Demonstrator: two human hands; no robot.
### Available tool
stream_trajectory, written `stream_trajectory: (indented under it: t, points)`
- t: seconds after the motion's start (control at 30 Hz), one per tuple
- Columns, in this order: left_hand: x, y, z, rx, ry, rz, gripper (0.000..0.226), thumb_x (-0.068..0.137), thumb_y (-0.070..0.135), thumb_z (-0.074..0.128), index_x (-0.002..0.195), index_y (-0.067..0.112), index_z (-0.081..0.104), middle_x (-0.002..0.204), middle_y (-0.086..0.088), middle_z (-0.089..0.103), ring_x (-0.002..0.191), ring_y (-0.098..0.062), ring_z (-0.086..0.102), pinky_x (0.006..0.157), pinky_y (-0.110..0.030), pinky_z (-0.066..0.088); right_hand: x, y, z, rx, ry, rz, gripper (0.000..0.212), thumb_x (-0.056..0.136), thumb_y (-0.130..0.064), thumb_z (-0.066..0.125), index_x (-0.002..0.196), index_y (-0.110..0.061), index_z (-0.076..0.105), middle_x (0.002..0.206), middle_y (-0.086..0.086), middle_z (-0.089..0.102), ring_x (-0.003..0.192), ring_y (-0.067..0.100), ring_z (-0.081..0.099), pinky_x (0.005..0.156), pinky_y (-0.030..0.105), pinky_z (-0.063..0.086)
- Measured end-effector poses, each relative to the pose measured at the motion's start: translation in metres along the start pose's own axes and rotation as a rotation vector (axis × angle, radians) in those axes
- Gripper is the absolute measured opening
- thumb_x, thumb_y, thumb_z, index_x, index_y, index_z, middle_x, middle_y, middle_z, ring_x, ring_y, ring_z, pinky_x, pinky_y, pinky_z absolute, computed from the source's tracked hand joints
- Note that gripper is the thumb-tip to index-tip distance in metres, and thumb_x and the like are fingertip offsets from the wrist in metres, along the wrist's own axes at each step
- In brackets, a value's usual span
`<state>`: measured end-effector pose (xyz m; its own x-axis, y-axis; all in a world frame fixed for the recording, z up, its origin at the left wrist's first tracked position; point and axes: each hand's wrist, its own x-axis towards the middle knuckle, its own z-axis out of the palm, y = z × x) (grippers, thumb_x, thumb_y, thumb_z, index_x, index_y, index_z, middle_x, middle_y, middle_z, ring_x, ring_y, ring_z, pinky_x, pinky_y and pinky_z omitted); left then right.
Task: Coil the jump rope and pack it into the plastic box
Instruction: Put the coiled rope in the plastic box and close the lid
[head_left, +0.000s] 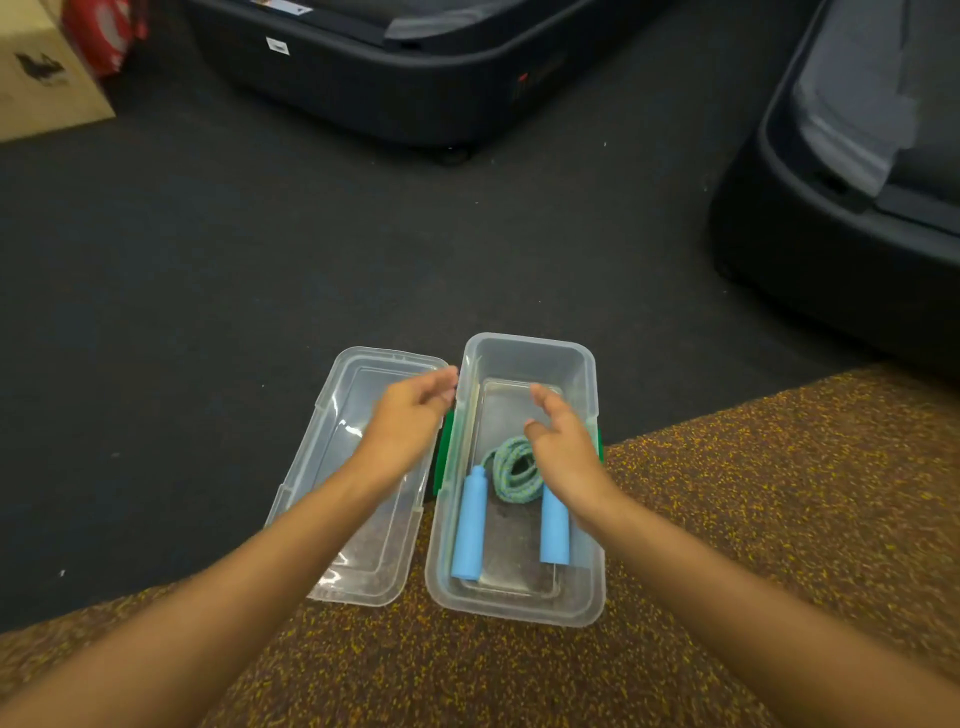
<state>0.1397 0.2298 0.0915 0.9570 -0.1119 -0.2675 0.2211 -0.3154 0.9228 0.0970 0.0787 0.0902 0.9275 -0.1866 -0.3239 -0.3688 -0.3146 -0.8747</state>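
A clear plastic box (524, 345) stands open on the floor in front of me. Inside it lies the jump rope: a coiled teal cord (511, 475) with two light-blue handles (470, 522) pointing toward me. The box's clear lid (332, 415) lies upside down just left of it, with green latches (445, 452) between them. My left hand (410, 415) hovers over the lid, fingers apart, holding nothing. Above the box's right side, over the coil, my right hand (563, 447) is also empty, with spread fingers.
The box and lid straddle the edge between dark grey flooring (208, 286) and a brown speckled carpet (753, 519). Two dark treadmill bases (415, 88) sit at the back and the right. A cardboard box (41, 78) and a red bag are at the far left.
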Motion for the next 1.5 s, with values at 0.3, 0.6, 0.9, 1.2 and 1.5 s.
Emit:
stream_trajectory:
  t: [0.3, 0.6, 0.9, 1.2, 1.5]
  points:
    - [-0.001, -0.076, -0.103, 0.042, 0.364, -0.303, 0.039, 0.084, 0.004, 0.057, 0.121, 0.013, 0.060, 0.113, -0.003, 0.065, 0.110, -0.022, 0.060, 0.102, -0.043, 0.044, -0.036, -0.035, 0.092, 0.195, -0.295, -0.035, 0.057, 0.093, -0.003, 0.037, 0.145, -0.020, 0.023, 0.153, -0.001, 0.025, 0.141, 0.013, 0.024, 0.113, 0.023, 0.019]
    - [-0.012, -0.103, -0.107, 0.158, 0.336, -0.351, 0.046, 0.088, 0.005, 0.050, 0.133, 0.016, 0.050, 0.133, -0.005, 0.055, 0.119, -0.022, 0.053, 0.102, -0.034, 0.038, -0.020, -0.012, 0.153, -0.032, -0.261, 0.217, 0.071, 0.092, -0.011, 0.042, 0.148, -0.019, -0.002, 0.158, 0.005, -0.008, 0.146, 0.023, -0.005, 0.119, 0.040, 0.006]
    - [-0.005, -0.106, -0.103, 0.185, 0.326, -0.386, 0.040, 0.090, 0.013, 0.053, 0.129, 0.012, 0.053, 0.118, -0.005, 0.062, 0.112, -0.024, 0.055, 0.096, -0.033, 0.039, 0.000, -0.006, 0.156, -0.019, -0.198, 0.370, 0.074, 0.090, -0.009, 0.042, 0.147, -0.023, -0.004, 0.158, 0.005, -0.012, 0.146, 0.028, 0.002, 0.118, 0.046, 0.014]
    - [0.008, -0.084, -0.124, 0.228, 0.327, -0.352, 0.032, 0.095, 0.023, 0.043, 0.113, 0.007, 0.064, 0.103, -0.014, 0.065, 0.094, -0.030, 0.060, 0.088, -0.040, 0.047, 0.003, -0.012, 0.150, 0.200, -0.233, 0.375, 0.068, 0.095, -0.015, 0.039, 0.147, -0.026, -0.003, 0.159, 0.002, 0.003, 0.143, 0.026, 0.017, 0.116, 0.043, 0.023]
    - [0.000, 0.009, -0.121, -0.090, 0.139, -0.226, 0.026, 0.081, 0.011, 0.068, 0.107, 0.014, 0.066, 0.098, -0.007, 0.069, 0.089, -0.022, 0.065, 0.078, -0.038, 0.053, 0.025, -0.037, 0.101, 0.718, -0.274, 0.436, 0.049, 0.095, -0.028, 0.044, 0.141, -0.018, 0.032, 0.152, 0.004, 0.029, 0.141, 0.022, 0.026, 0.115, 0.046, 0.023]
